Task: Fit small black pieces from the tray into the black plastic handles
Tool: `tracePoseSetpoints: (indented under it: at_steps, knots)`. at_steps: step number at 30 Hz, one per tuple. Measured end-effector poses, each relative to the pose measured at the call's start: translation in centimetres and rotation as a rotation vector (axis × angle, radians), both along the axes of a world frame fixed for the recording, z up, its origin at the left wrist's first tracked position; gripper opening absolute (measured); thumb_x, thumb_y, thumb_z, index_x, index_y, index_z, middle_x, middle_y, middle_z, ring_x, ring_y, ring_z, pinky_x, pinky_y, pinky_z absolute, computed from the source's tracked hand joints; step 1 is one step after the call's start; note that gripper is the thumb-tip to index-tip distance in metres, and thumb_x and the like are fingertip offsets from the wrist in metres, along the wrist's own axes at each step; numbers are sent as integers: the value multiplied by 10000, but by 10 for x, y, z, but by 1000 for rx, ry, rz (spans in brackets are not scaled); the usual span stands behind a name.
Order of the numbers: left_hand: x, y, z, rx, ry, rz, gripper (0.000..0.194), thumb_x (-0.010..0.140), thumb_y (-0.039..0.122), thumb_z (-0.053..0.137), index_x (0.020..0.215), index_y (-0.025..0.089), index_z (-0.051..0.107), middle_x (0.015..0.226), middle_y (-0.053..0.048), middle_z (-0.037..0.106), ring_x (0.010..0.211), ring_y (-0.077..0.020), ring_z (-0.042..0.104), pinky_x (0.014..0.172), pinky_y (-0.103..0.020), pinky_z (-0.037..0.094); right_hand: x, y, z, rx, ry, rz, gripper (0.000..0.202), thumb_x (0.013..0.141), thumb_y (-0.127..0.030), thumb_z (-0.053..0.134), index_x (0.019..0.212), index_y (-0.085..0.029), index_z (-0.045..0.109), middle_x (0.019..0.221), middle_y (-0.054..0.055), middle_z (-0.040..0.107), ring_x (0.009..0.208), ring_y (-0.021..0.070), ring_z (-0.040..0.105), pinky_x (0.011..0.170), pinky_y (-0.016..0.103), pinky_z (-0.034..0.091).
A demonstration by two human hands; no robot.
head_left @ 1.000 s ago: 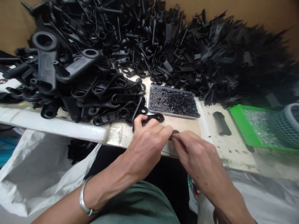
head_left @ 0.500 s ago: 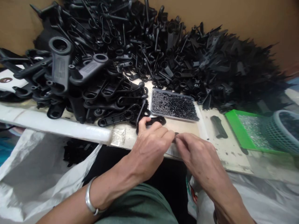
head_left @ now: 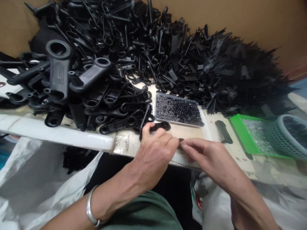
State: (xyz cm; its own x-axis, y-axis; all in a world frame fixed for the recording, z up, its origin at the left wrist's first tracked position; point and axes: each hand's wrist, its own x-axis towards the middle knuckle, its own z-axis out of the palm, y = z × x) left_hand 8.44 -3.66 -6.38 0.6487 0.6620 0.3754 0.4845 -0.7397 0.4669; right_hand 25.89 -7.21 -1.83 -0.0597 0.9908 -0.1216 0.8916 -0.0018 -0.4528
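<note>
My left hand point(head_left: 155, 150) is closed, its fingers curled over a black plastic lever-shaped part point(head_left: 164, 125) at the table's front edge. The palm and most of the grip are hidden. Close beside it, my right hand point(head_left: 208, 155) has thumb and fingers pinched together at a small dark piece point(head_left: 181, 140) between the two hands. Whether this piece belongs to the same lever part cannot be made out. Just beyond the hands lies a clear shallow tray point(head_left: 178, 122) of tiny black and grey pieces.
Black plastic levers point(head_left: 100, 73) are heaped at left and back, with flat black pieces point(head_left: 240, 70) piled at right. A lone black piece point(head_left: 223, 131) lies near a green tray point(head_left: 242, 134) of small clear pieces. A basket point(head_left: 283, 137) overlaps that tray. White sacking point(head_left: 48, 179) hangs below left.
My right hand has shifted slightly right and its wrist has turned, showing more of the small dark piece. My left hand keeps nearly the same place. The view has tilted slightly.
</note>
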Motion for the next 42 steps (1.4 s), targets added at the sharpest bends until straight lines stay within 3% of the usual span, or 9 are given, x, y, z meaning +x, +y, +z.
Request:
tracePoseSetpoints:
  at_steps: [4,10,16,21,24,29,34,38,42]
  knots:
    - [1,-1,0,-4,8,29,242,877,2,385,896,169,559,843,2,645,878,-166,523,1048,-497,199,-5,-4,-8,148,-73,47,149,906,-220,515,904,-214,664,877,34,691,756,175,648,691,296,479]
    - [1,-2,0,-22,-10,28,240,863,-5,393,884,178,547,811,10,623,842,-164,504,1053,-499,203,-6,-5,-16,147,-95,95,181,927,-235,465,872,-204,634,829,41,654,727,184,629,692,325,481]
    - [2,-2,4,-41,-99,73,183,921,71,434,900,192,570,820,19,640,851,-149,521,1067,-485,180,2,4,-3,-64,501,-209,234,865,-405,586,808,-186,644,681,0,587,586,126,513,524,239,421]
    - [1,1,5,109,-343,127,184,942,111,462,946,211,616,849,30,691,826,-115,559,1078,-436,203,-7,13,0,-338,1024,-189,304,855,-425,611,722,-151,593,579,-43,424,527,82,366,483,210,349]
    - [-1,3,4,166,-442,144,186,923,85,489,986,203,617,889,16,712,833,-119,583,1070,-444,231,-17,14,-1,-334,1080,-180,293,864,-407,608,727,-149,585,586,-45,421,533,77,357,492,208,343]
    - [-3,5,7,161,-489,133,219,865,8,500,926,186,613,836,15,709,790,-120,604,1031,-442,297,-11,20,2,-182,694,-135,299,881,-430,561,750,-172,637,627,-14,540,561,112,478,519,241,406]
    - [-5,9,14,108,-517,137,214,828,-13,508,888,171,599,815,-10,687,779,-136,590,951,-419,379,36,54,-6,385,-139,-183,226,885,-321,548,983,-205,716,979,58,717,880,224,653,804,362,488]
    - [-9,10,17,42,-560,86,155,821,17,549,916,131,598,804,-59,649,792,-164,576,780,-343,454,55,87,-19,345,-503,-77,304,890,-248,544,1176,-233,648,1119,62,681,886,241,661,690,349,494]
    - [-13,6,17,-15,-592,41,203,844,-8,507,994,94,598,884,-91,650,871,-160,583,782,-291,478,51,99,-27,337,-537,-59,228,882,-216,546,1048,-231,700,1007,69,697,800,252,664,585,340,459]
